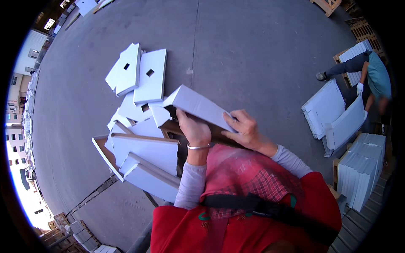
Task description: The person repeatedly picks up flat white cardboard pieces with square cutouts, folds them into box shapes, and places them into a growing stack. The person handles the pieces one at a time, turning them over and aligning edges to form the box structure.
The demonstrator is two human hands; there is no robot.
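In front of my body I hold a white cardboard box (198, 102), its long side wall facing up and its brown inner side showing beneath. My left hand (194, 130), with a bangle at the wrist, is closed around the lower edge near the box's left end, some fingers hidden inside it. At the right end my right hand (244, 128) pinches the wall between thumb and fingers. Beside my left forearm lies a heap of white cardboard pieces (147, 149), some folded up into trays with brown insides.
Beyond the heap, white boxes with square holes (151, 86) lie on the grey concrete floor (253, 50). To the right, a co-worker (377, 76) in white gloves bends over a white cardboard sheet (348, 124). Nearer stands a stack of flat white cardboard (360, 168) on a pallet.
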